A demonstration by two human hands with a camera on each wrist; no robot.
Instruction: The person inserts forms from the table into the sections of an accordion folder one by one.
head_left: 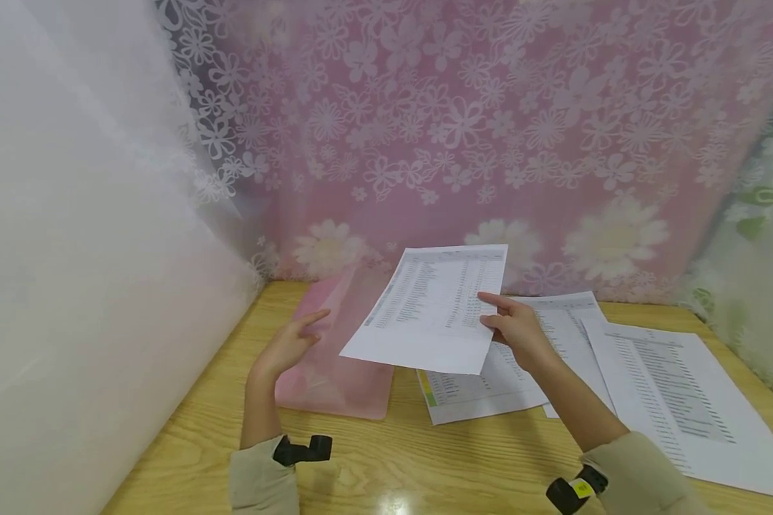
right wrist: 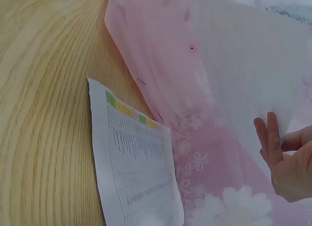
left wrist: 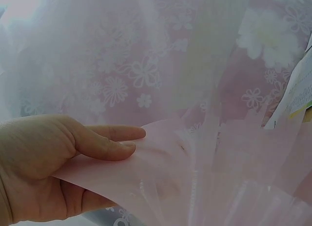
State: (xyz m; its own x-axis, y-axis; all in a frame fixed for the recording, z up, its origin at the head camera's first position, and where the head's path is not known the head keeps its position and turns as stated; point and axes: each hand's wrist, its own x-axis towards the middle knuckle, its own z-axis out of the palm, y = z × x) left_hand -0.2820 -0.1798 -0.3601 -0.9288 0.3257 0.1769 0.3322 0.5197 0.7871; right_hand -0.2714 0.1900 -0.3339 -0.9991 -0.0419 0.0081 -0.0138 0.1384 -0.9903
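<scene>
A pink translucent plastic folder (head_left: pixel 348 390) lies at the left of the table. My left hand (head_left: pixel 286 349) holds its left edge; in the left wrist view the thumb (left wrist: pixel 105 149) lies over the pink plastic (left wrist: pixel 161 172), with lower fingers beneath it. A printed white sheet (head_left: pixel 431 293) is raised partly over the folder's right side. By its right edge, my right hand (head_left: pixel 520 332) pinches this sheet between thumb and fingers. The sheet's blank back (right wrist: pixel 243 65) faces the right wrist camera, with several fingertips (right wrist: pixel 273 123) against it.
Under and right of the raised sheet lies a printed page (head_left: pixel 489 393) with a yellow and green strip. Another printed page (head_left: pixel 557 315) overlaps it, and a larger one (head_left: pixel 683 393) lies farther right. A floral pink curtain (head_left: pixel 438 143) hangs behind the wooden table (head_left: pixel 373 458); white sheeting (head_left: pixel 90 250) stands left.
</scene>
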